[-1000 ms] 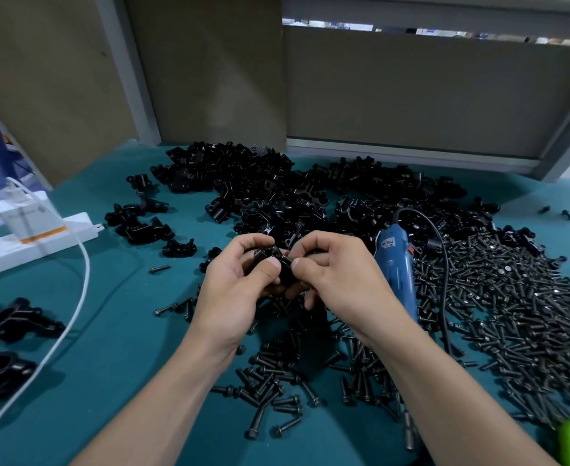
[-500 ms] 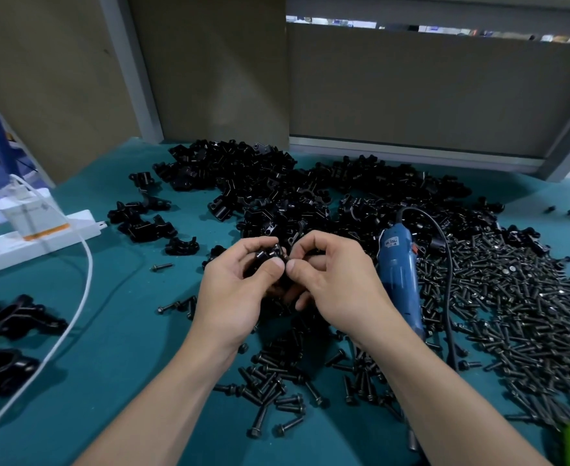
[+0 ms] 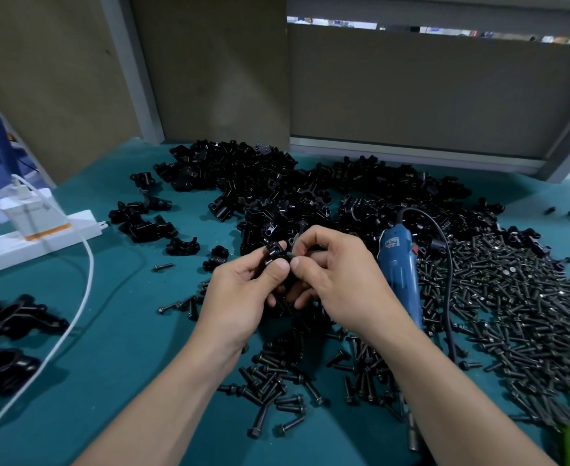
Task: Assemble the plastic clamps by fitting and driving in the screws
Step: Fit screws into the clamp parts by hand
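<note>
Clamp (image 3: 278, 252), black plastic, up off the teal table top (image 3: 125, 348), caught between both hands at mid-view. Left hand (image 3: 240, 297) pinches it from the left: thumb tip pressed on the near face, index finger curled round the far side. Right hand (image 3: 340, 284) pinches it from the right: thumb tip just beside the left thumb, index finger arched over the clamp's top edge. Only the clamp's upper part shows between the fingertips. Lower fingers of both hands are curled in beneath it; cannot tell whether they hold a screw.

Loose clamp parts (image 3: 277, 190) heaped on the table beyond the hands. Blue electric screwdriver (image 3: 399, 274) lies just right of the right hand, its black cord (image 3: 445, 264) looping over the big spread of black screws (image 3: 512, 314). Smaller scatter of screws (image 3: 277, 381) under the wrists. White power strip (image 3: 38, 240) and white cable (image 3: 78, 297) at far left.
</note>
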### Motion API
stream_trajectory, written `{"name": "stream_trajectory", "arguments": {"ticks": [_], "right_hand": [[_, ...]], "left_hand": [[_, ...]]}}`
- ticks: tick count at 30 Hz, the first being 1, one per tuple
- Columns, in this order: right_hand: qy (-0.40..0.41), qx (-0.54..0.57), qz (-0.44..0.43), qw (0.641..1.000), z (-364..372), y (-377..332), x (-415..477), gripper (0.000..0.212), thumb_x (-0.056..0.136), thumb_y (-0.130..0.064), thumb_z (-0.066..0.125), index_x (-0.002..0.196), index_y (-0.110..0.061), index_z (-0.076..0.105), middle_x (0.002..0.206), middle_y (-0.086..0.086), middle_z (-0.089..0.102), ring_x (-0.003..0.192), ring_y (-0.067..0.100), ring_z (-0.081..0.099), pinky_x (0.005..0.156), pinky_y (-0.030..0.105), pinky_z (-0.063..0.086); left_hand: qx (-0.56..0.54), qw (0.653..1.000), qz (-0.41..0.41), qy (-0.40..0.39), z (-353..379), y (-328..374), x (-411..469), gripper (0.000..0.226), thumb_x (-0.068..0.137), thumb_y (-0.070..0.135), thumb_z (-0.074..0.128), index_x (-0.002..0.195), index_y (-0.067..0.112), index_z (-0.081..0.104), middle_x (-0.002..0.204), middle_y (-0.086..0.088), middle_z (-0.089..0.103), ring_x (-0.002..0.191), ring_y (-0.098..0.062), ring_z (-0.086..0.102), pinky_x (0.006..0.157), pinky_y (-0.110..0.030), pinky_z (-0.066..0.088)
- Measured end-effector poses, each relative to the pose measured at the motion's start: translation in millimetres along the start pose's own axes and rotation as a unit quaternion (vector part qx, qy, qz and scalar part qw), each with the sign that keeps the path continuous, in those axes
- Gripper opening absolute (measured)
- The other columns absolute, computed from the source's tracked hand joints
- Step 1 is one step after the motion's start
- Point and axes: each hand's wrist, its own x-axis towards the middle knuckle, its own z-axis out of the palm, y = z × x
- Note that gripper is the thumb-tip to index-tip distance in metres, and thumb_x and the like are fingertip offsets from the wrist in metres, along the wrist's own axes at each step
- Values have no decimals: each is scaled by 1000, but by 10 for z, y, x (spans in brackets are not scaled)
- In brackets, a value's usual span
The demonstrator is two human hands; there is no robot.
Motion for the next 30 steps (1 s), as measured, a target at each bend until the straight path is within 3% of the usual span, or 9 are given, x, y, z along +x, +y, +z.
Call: {"name": "stream_trajectory", "arguments": {"ticks": [8,14,21,27,30], "right_hand": [[-14,13,0,1000,-25,12,9,16,102,-10,60,89,-19,58,71,4,75,59,27,74,71,57,62],[-15,17,1,1000,-35,-15,4,14,102,-8,61,90,-14,58,72,-10,75,58,24,74,69,52,64],[-14,-11,1,1000,-12,-25,-18,20,103,-9,60,88,-21,58,72,2,76,63,21,76,73,51,64],[-15,-28,-24,999,-41,-39,-23,16,102,-7,61,90,-18,59,74,-3,76,61,19,74,65,37,63],[-20,-23,-26,999,-39,-40,-22,16,101,-5,61,90,-15,59,74,-10,75,63,20,75,66,36,63]], "left_hand": [[-29,999,-20,-1,14,27,-2,32,88,49,66,110,29,80,83,-1,66,66,-7,49,63,-16,46],[-74,996,-46,0,37,63,-4,35,86,44,67,113,26,80,91,0,70,68,-5,50,62,-16,46],[-94,993,-66,22,28,78,-4,21,97,20,66,108,28,82,100,-2,76,71,-6,55,59,-16,47],[-100,992,-73,6,21,115,-16,33,82,40,68,111,30,81,107,-3,78,78,-7,59,67,-19,49],[-102,992,-76,12,8,118,-6,38,82,43,68,113,25,81,104,-3,78,79,-8,61,73,-25,47]]}}
